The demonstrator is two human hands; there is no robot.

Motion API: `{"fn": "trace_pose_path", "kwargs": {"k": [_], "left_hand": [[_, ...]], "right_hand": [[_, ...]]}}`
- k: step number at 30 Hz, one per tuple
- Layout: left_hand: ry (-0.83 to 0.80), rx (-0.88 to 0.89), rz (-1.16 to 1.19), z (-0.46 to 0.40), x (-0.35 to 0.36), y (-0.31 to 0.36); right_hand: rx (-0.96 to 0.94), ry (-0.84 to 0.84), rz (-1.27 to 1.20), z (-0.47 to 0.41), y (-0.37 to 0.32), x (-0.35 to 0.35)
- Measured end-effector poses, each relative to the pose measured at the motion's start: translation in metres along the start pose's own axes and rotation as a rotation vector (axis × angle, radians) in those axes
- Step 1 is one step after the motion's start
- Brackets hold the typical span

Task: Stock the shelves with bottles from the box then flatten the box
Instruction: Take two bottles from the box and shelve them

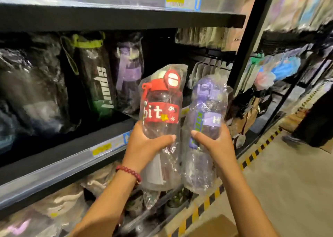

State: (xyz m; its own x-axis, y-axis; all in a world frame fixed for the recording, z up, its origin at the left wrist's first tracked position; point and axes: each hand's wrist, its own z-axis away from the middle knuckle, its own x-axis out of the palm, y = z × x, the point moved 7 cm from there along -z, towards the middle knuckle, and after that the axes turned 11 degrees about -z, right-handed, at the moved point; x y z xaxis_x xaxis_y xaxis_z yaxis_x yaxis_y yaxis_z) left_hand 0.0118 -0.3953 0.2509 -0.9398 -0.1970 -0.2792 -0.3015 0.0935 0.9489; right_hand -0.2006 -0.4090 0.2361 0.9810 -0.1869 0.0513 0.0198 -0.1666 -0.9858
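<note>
Your left hand [144, 144] is wrapped around the red bottle [161, 110] — clear body, red cap and red band, all inside a crinkled plastic sleeve — gripping it just below the band. Your right hand [214, 143] grasps the purple bottle [205, 114], also bagged in clear plastic, at about the same height. The two bottles stand upright, side by side and nearly touching, just in front of the middle shelf [59, 152], out past its front edge near its right end.

On that shelf, behind and to the left of the red bottle, bagged bottles already stand: a purple-lidded one [128, 71] nearest, then a dark green one [93, 74] marked "sport", then darker blurred ones further left. A red bead bracelet [128, 171] circles your left wrist. Below the shelf, more wrapped stock sits on the lower tier. A cardboard box [210, 227] shows at the bottom edge, under your right forearm, beside the yellow-and-black floor tape [252, 155].
</note>
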Motion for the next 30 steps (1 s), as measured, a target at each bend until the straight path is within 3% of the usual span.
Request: {"fn": "trace_pose_path", "kwargs": {"k": [10, 16, 22, 30], "left_hand": [[0.043, -0.051, 0.137, -0.096, 0.051, 0.039], [0.069, -0.218, 0.155, -0.145, 0.062, 0.037], [0.104, -0.319, 0.268, -0.181, 0.058, 0.031], [0.287, -0.202, 0.204, -0.21, 0.048, 0.034]], "right_hand": [[0.06, -0.211, -0.014, -0.145, -0.028, -0.007], [0.236, -0.294, -0.102, -0.206, -0.026, 0.0], [0.255, -0.359, -0.053, -0.25, -0.027, 0.021], [0.329, -0.414, -0.182, -0.285, -0.034, 0.047]]}}
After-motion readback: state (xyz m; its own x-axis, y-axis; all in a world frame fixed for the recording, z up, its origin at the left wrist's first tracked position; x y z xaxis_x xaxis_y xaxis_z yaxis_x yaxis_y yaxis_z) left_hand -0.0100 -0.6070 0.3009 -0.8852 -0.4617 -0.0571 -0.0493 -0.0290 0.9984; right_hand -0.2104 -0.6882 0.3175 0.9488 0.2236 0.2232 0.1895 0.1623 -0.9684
